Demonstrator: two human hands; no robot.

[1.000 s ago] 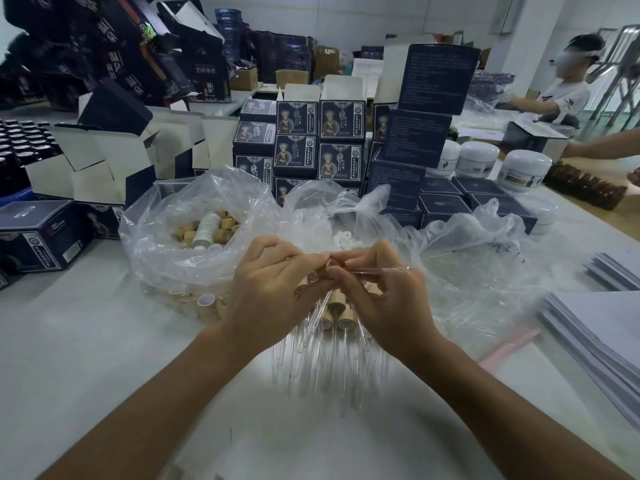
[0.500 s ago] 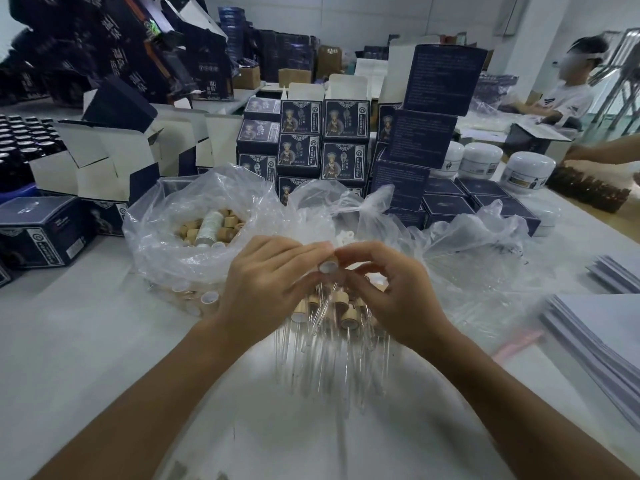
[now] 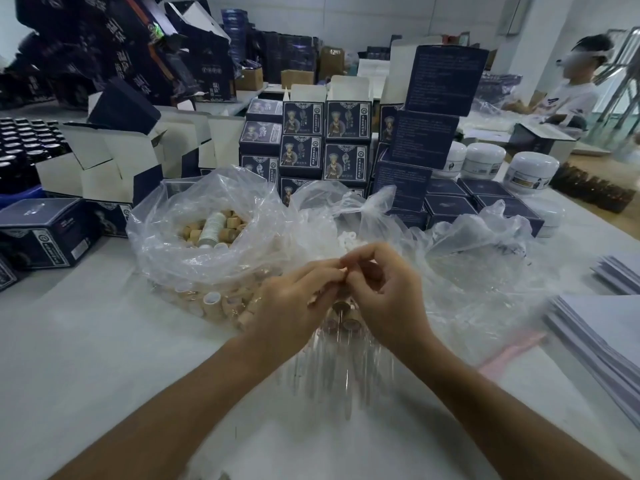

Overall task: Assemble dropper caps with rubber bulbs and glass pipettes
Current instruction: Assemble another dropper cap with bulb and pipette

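Both hands (image 3: 294, 299) (image 3: 388, 299) pinch one small tan cap (image 3: 344, 270) at fingertips; finished glass pipettes (image 3: 332, 372) below look fragile, best held by caps.

- Left hand (image 3: 294, 299) and right hand (image 3: 384, 299) meet fingertip to fingertip at centre, pinching a small tan cap (image 3: 343, 270).
- Finished droppers (image 3: 341, 344) lie below them.
- Bag of caps (image 3: 207, 237) at ten o'clock.
- Stacked boxes (image 3: 325, 143) at twelve.
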